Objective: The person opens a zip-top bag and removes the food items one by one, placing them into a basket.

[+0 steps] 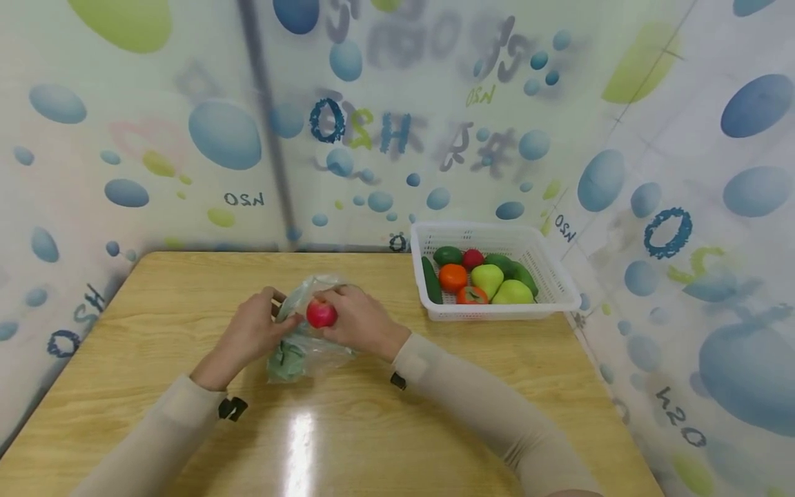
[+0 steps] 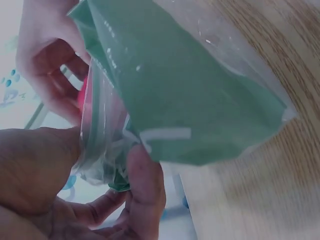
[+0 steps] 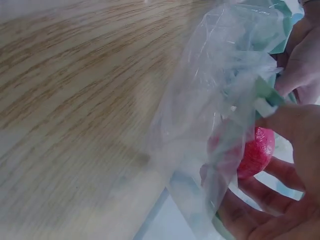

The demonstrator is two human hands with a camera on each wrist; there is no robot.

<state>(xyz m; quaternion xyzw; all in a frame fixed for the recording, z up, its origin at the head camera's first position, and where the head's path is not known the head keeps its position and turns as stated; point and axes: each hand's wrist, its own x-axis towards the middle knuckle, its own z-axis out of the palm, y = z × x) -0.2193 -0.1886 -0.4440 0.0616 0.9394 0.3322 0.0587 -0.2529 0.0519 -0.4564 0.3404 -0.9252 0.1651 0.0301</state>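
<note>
A round red fruit (image 1: 321, 313) is in my right hand (image 1: 360, 321), whose fingers curl around it at the mouth of a clear and green plastic bag (image 1: 288, 362). In the right wrist view, the bag's clear film (image 3: 200, 100) covers part of the fruit (image 3: 257, 152). My left hand (image 1: 251, 335) grips the bag's edge on the other side. Seen from the left wrist, the thumb and fingers pinch the bunched film, and the bag's green side (image 2: 185, 95) hangs over the wooden table. The fruit is mostly hidden behind the film there.
On the right of the wooden table (image 1: 435, 407) stands a white plastic basket (image 1: 497, 312). It holds a cucumber (image 1: 431, 279), an orange-red fruit (image 1: 453, 277), a persimmon (image 1: 473, 295), green pears (image 1: 487, 279) and other produce. Walls with bubble-patterned covering (image 1: 385, 152) rise behind and at the right.
</note>
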